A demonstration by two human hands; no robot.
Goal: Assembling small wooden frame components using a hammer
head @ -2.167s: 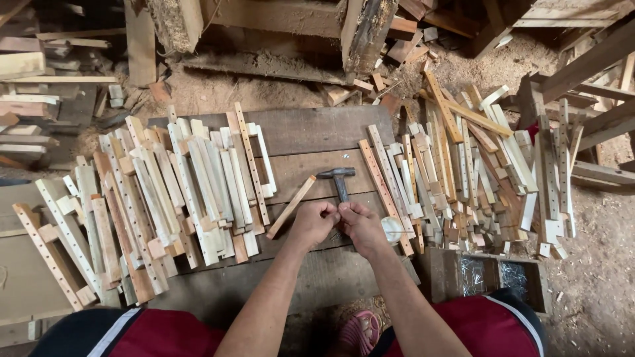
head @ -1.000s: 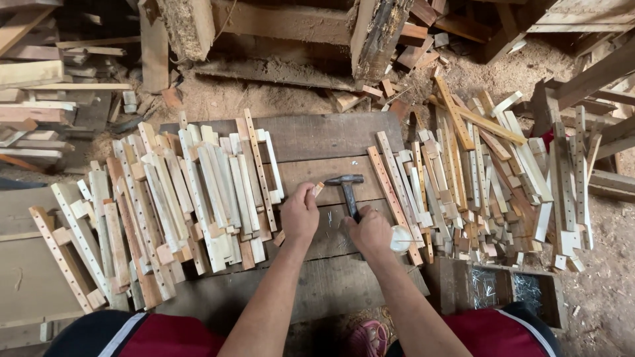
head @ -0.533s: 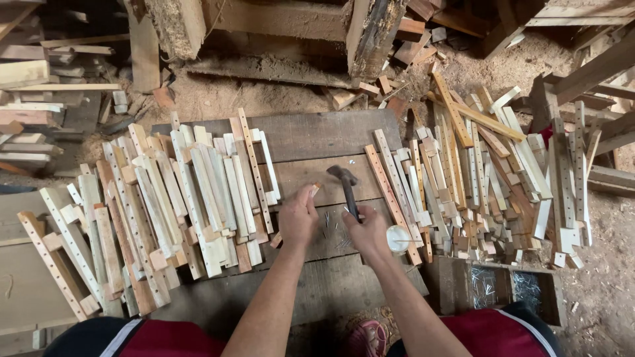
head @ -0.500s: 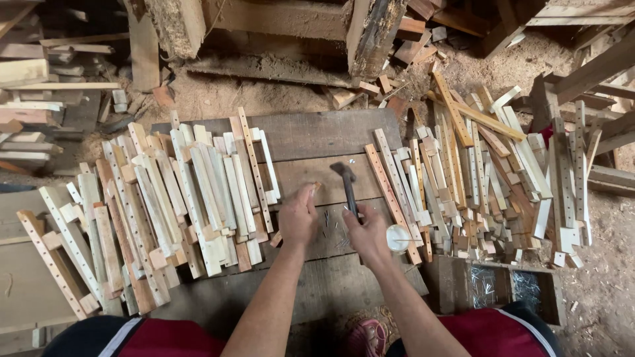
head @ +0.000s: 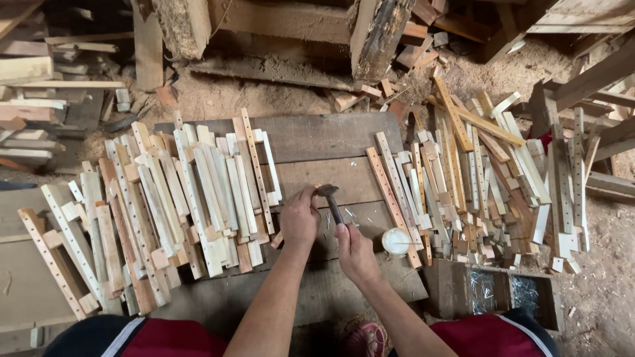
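Head view. Right hand (head: 355, 250), grip clamped on the handle of a hammer (head: 330, 200), whose head lies just beside the left hand (head: 299, 218). Left grip is together, fingertips pinched on a small piece resting on the plank tabletop (head: 331, 135). A white round container (head: 396, 241) stands just right of the hammer; wooden strips (head: 198, 198) lie to its left.
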